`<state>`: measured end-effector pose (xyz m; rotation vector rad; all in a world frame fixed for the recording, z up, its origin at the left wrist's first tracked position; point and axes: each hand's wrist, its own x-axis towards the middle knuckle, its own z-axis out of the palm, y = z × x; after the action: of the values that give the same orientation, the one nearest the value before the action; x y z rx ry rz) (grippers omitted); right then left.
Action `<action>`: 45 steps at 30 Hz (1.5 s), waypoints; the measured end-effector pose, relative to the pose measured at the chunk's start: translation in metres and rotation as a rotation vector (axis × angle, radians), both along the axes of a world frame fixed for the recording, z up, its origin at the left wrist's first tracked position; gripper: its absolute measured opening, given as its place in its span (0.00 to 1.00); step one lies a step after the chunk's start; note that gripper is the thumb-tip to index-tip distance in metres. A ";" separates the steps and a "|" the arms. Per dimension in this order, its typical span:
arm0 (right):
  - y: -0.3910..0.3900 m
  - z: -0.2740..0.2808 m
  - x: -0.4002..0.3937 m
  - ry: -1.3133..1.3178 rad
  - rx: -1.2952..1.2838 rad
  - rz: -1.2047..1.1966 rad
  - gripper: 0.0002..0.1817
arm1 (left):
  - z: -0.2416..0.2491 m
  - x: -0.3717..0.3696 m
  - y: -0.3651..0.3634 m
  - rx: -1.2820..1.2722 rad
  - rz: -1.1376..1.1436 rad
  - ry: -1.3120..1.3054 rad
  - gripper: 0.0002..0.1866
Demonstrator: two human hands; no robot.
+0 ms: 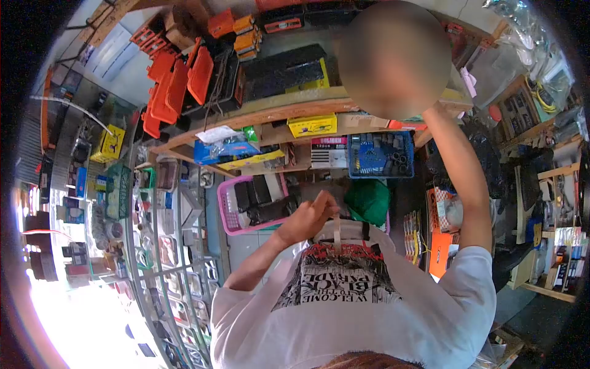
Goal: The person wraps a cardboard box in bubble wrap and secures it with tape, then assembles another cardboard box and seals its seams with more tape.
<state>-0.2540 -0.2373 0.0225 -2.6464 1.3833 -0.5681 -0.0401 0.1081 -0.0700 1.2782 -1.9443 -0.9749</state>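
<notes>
My left hand (314, 215) is in front of my waist with its fingers curled closed. A narrow pale strap (337, 235) hangs just below the fingers; whether they grip it, or anything else, cannot be seen. Beyond it is a pink basket (225, 209) with dark packages (253, 192), and a green plastic bag (369, 202) lies to its right. My right arm (461, 166) reaches up over the wooden shelf edge (258, 115). A round blur covers my right hand (402, 86), so neither its fingers nor anything in them can be made out.
A blue crate (381, 155) of dark fittings stands under the shelf, beside a yellow box (312, 125). Orange-lidded toolboxes (178, 86) crowd the upper left. A metal rack (178, 270) of goods stands at left. On the right are an orange box (440, 252) and wooden shelving (553, 264).
</notes>
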 end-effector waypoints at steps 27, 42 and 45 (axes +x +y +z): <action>0.196 -0.034 -0.062 0.210 1.052 0.814 0.31 | 0.021 0.011 -0.017 0.269 -0.200 -0.088 0.15; 0.204 -0.062 -0.036 0.270 1.249 0.885 0.27 | 0.020 0.006 -0.016 0.236 -0.166 -0.096 0.15; 0.202 -0.067 -0.038 0.266 1.282 0.899 0.26 | 0.015 0.007 -0.016 0.284 -0.156 -0.053 0.16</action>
<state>-0.2923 -0.0350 -0.0444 -1.8544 0.1915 0.6026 -0.0335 0.0919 -0.0554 1.3296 -2.0234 -1.3468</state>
